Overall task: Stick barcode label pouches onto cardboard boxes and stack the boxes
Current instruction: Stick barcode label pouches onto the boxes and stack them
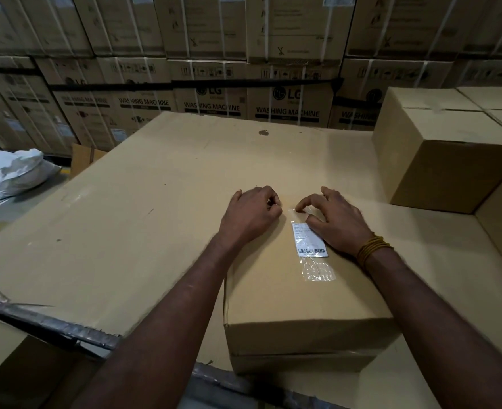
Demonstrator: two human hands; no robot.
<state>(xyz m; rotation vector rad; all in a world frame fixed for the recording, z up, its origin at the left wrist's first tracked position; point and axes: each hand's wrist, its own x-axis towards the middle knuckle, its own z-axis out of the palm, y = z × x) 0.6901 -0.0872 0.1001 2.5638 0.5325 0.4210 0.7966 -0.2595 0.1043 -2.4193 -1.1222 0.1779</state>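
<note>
A wall of stacked washing-machine cartons [291, 93] fills the background, and a broad flat cardboard sheet [143, 202] is spread in front of it as a work surface. At the far right a sealed cardboard box [438, 160] is seen standing on other boxes. A white sack [16, 172] lies on the floor at the left.

Nearest the camera, a cardboard box [273, 290] is set on the sheet, its top face turned up. A clear barcode label pouch [310, 243] is laid lengthwise on that top, the printed white slip and barcode showing through the plastic.

The right hand [336, 219] is placed over the pouch's right edge and far end, fingers bent, with the fingertips pressed on the far strip of plastic; a yellow thread band [372, 249] is worn at the wrist. The left hand [251, 214] is rested on the box just left of the pouch, fingers curled inward in a loose fist; whether anything is pinched in it cannot be told.
</note>
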